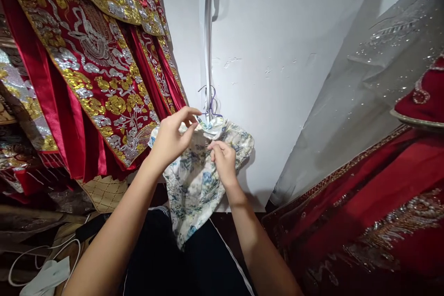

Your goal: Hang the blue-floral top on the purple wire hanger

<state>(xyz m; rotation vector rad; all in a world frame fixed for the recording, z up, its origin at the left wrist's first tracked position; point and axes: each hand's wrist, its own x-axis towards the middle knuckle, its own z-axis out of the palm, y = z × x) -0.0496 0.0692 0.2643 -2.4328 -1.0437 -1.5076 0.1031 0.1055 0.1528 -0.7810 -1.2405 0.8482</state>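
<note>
- Floral garment [194, 180]: pale, blue-green print, hanging against the white wall [277, 55] on a hanger hook [211, 101], between the red embroidered robes [93, 64] on the left and the sheer sequinned fabric [374, 78] on the right.
- Left hand [169, 138]: on the garment's collar area, thumb and index finger extended toward the neckline and pinched on the fabric edge; other fingers curled.
- Right hand [224, 159]: just below the collar, fingertips bunched together and pinching the cloth at the front closure; fingers not spread.
- Hands close together, not touching.
- White cable [38, 254] low on the left, well apart from both hands.
</note>
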